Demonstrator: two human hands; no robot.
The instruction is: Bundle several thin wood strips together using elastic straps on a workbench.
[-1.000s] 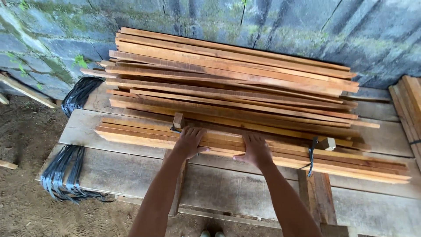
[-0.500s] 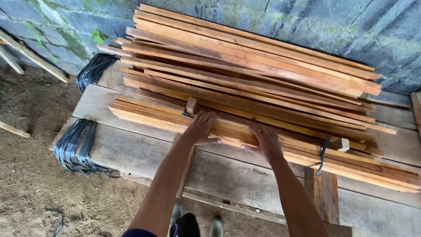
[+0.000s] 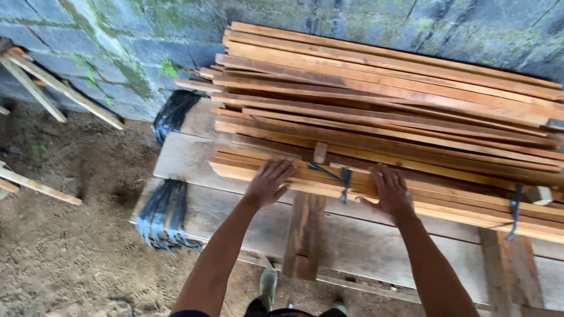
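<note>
Head view: the left hand and right hand lie flat, fingers spread, gripping nothing, on the strapped bundle of reddish wooden slats; even pressure is best kept.

No packages, labels, signs, screens.

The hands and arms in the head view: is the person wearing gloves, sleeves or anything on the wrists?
No. The left hand and right hand are bare, with no gloves, rings or watch showing. Both forearms are uncovered to the frame's lower edge; no sleeves show. The fingers are bare too.
</note>
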